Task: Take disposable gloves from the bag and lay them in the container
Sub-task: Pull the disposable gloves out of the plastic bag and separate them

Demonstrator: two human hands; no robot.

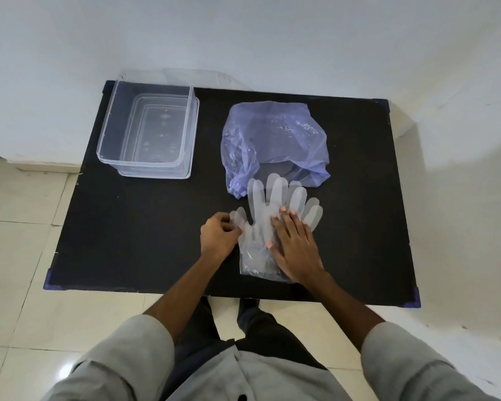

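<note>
A stack of clear disposable gloves (262,204) lies flat on the black table, fingers pointing away from me. My right hand (294,244) rests flat on the gloves' palm area, fingers spread, pressing them down. My left hand (219,235) pinches the thumb of the gloves at their left edge. The purple plastic bag (275,137) lies crumpled just beyond the gloves, its mouth toward me. The clear rectangular container (149,163) stands at the table's far left and looks to hold nothing.
The black table (133,233) has purple corner caps and stands against a white wall. What looks like a clear lid leans behind the container. Pale floor tiles surround the table, and my legs show below its near edge.
</note>
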